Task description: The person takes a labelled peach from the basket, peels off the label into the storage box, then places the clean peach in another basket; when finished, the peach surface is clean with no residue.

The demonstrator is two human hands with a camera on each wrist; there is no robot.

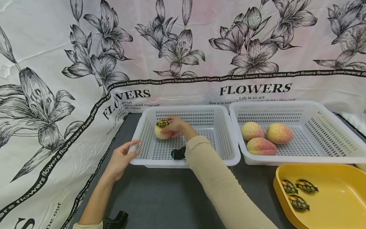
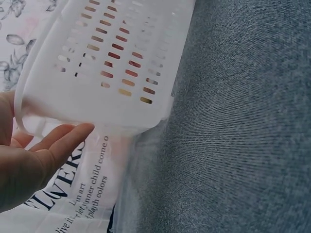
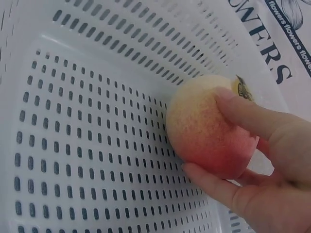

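Left white basket (image 1: 226, 149): on grey tabletop (image 1: 160, 197); left hand (image 1: 121, 157), fingers relaxed, rests against its near-left corner. Right white basket (image 1: 326, 156): three peaches (image 1: 261, 146). Yellow tray (image 1: 337, 197): three stickers (image 1: 298, 203). Stickered peach (image 1: 161, 129): inside left basket, far-left corner, right hand (image 1: 177, 127) curled around it.

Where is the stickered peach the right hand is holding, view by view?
Head: the pink-yellow stickered peach sits left of centre, inside the left white perforated plastic basket.
Left wrist: not in view.
Right wrist: right of centre, held by fingers.
Shared landmark: the basket.
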